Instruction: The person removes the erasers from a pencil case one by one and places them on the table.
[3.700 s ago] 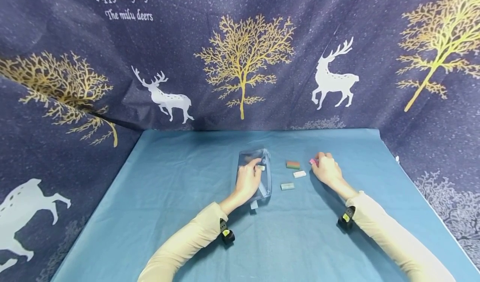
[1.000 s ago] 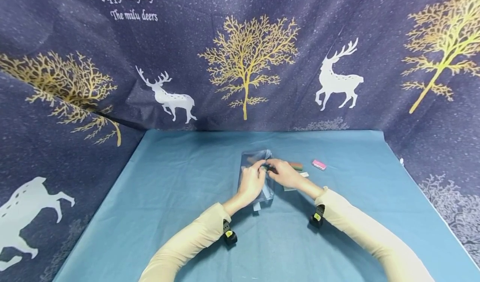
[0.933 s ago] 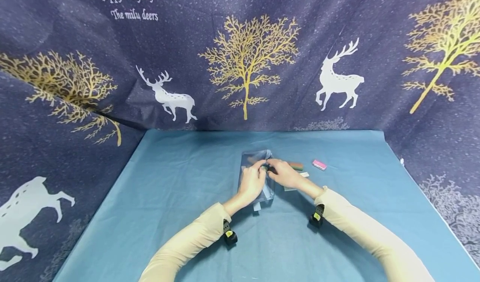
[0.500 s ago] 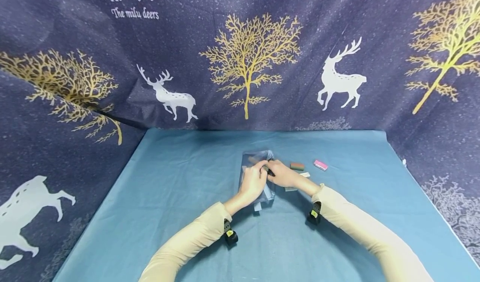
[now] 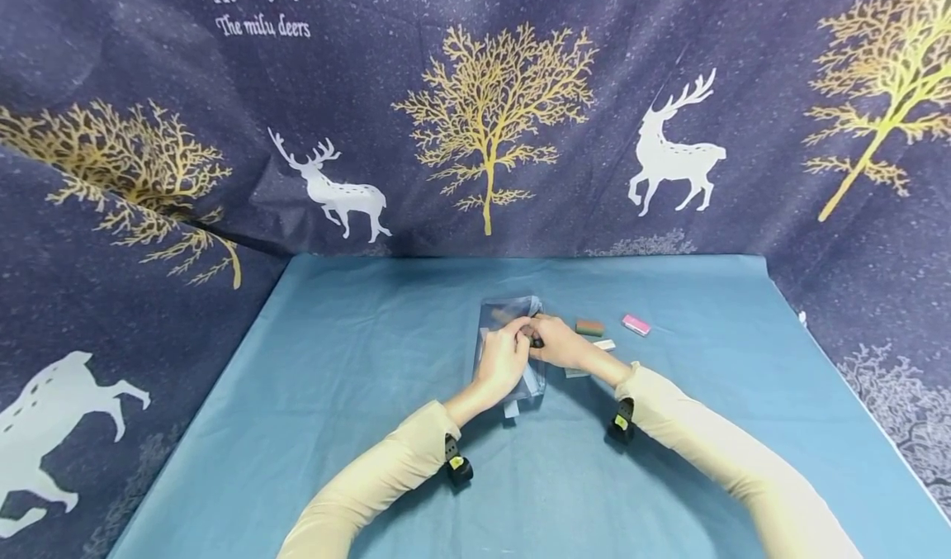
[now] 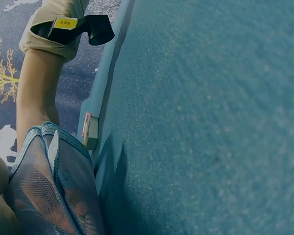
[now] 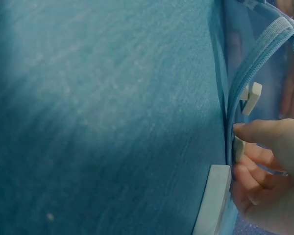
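A see-through blue mesh zip pouch stands with its mouth towards the right. My left hand grips the pouch by its upper edge. At the pouch's mouth, my right hand has its fingertips close to the left ones. In the right wrist view it pinches a small pale eraser between thumb and fingers, just inside the zip edge. Another pale eraser shows inside the pouch. Through the mesh in the left wrist view, the right fingers show blurred behind the zip.
Right of the pouch lie an orange-and-green striped eraser, a white eraser, a pale green eraser and a pink eraser. The right forearm partly covers the white and pale green ones. A patterned dark curtain rises behind the blue-covered table.
Since the oldest frame, my right hand has let go of the pink eraser and moved left to the pouch's mouth. Over the last second it has shifted slightly, while the left keeps its grip.
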`<state>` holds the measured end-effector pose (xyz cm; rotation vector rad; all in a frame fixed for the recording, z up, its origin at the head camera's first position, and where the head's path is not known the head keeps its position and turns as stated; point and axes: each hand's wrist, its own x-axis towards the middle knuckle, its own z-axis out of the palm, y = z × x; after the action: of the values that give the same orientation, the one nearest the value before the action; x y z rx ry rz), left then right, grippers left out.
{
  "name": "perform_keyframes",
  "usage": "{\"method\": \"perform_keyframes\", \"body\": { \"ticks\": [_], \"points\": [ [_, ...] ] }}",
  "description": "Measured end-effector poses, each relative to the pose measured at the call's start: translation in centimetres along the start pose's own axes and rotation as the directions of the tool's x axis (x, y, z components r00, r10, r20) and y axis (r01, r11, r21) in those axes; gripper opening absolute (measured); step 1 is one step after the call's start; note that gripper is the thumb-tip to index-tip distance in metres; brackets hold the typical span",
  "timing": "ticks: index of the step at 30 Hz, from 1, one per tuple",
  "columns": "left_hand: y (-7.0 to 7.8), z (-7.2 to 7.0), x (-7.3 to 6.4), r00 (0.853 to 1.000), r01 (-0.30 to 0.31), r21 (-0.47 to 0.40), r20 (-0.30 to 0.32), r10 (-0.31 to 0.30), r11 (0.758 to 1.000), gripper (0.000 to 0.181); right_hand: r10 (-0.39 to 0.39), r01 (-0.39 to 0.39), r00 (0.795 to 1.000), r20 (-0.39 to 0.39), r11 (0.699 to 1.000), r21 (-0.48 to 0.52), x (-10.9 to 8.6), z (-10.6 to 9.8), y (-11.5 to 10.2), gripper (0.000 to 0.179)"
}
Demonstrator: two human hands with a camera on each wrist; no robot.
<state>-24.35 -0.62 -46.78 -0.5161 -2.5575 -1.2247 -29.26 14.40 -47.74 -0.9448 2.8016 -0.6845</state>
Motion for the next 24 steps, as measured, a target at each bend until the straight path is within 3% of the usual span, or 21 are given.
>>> {"method": "perform_keyframes", "body": {
  "ticks": [6,13,24],
  "points": [
    [-0.08,0.0,0.01,1.0,-0.014,0.014,-0.008,0.014,1.0,0.035,-0.015,0.015,1.0,0.0,1.0,0.005,0.07,0.17,0.12,0.032],
    [-0.06,0.12,-0.07,0.999,-0.024,0.025,-0.022,0.024,0.999,0.033,-0.032,0.032,0.999,0.007,0.999,0.036,-0.16,0.08,-0.04,0.016],
    [-0.13,0.17,0.02,0.999,-0.026,0.026,-0.034,0.027,0.999,0.033,-0.031,0.034,0.998,-0.046,0.998,0.06,-0.62,0.24,0.28,0.01]
  ]
}}
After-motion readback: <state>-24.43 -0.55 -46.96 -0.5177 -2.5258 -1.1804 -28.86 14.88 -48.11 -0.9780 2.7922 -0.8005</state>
